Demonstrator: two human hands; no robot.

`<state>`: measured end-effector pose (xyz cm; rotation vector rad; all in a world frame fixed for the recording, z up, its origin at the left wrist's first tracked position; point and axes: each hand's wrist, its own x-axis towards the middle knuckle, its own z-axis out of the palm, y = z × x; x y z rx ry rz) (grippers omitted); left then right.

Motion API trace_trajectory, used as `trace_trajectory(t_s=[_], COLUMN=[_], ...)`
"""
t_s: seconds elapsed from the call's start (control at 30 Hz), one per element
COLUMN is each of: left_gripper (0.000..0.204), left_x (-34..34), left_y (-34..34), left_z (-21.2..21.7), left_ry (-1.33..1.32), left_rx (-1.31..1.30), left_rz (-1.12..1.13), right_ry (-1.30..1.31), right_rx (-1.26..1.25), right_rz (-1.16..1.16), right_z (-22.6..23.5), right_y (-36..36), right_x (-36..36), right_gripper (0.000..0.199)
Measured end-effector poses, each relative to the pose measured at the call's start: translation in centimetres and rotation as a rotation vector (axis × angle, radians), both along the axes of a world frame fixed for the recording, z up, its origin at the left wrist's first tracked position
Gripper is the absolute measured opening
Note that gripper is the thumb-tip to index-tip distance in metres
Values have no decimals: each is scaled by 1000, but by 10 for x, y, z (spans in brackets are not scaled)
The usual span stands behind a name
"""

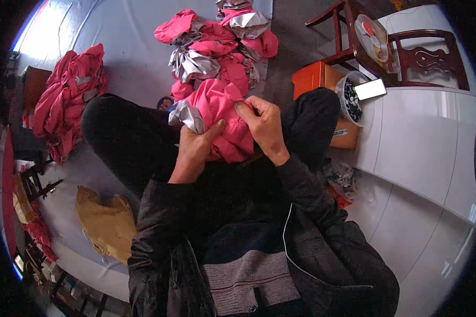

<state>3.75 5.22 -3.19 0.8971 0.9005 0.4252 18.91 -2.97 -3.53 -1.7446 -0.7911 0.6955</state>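
A bunched pink fabric piece with a shiny silver side lies across my lap, between both hands. My left hand grips its lower left part, thumb on top, beside a silver fold. At the upper right edge of the cloth, my right hand pinches the fabric between thumb and fingers. Whether a small part sits inside that pinch is hidden. Just beyond my lap lies a heap of similar pink and silver pieces.
Another pink heap lies at the left, near a mustard-coloured cloth. On the right, a clear tub of small dark and white pieces stands by an orange box, with a phone on its rim. Dark wooden chairs stand beyond.
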Motion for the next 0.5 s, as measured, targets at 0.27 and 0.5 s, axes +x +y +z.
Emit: trace_trajectory(t_s=[0.27, 0.5], left_gripper=[33, 49], left_x=[-9, -5], left_y=[-4, -4], left_z=[-21, -20], left_ry=[247, 75], left_rx=[470, 401], left_rz=[-38, 12], right_ry=[-32, 39], right_rx=[-14, 21], right_rz=[-20, -55], right_z=[-4, -8], right_y=[2, -3], right_x=[3, 3], right_gripper=[25, 31])
